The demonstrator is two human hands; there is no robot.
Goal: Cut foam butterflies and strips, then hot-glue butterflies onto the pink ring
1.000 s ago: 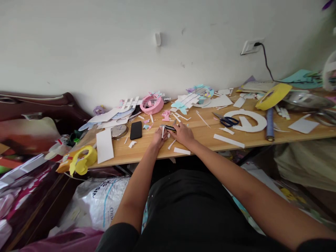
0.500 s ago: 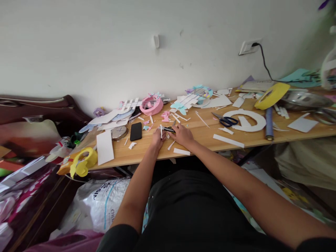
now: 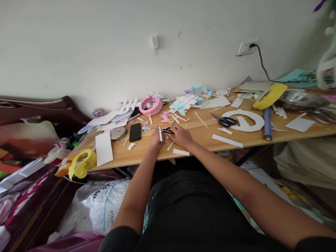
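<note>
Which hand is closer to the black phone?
Left. The left hand is just to the right of the phone, not touching it. The right hand is farther right, past the left one.

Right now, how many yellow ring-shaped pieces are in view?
2: one yellow ring at the left end of the wooden table, another ring by the shiny metal vessel. Others may be hidden.

White plastic sack: sideways "SIN" readable, smaller "CHIM", rest hidden. Orange packet: lettering too small to read.
</note>
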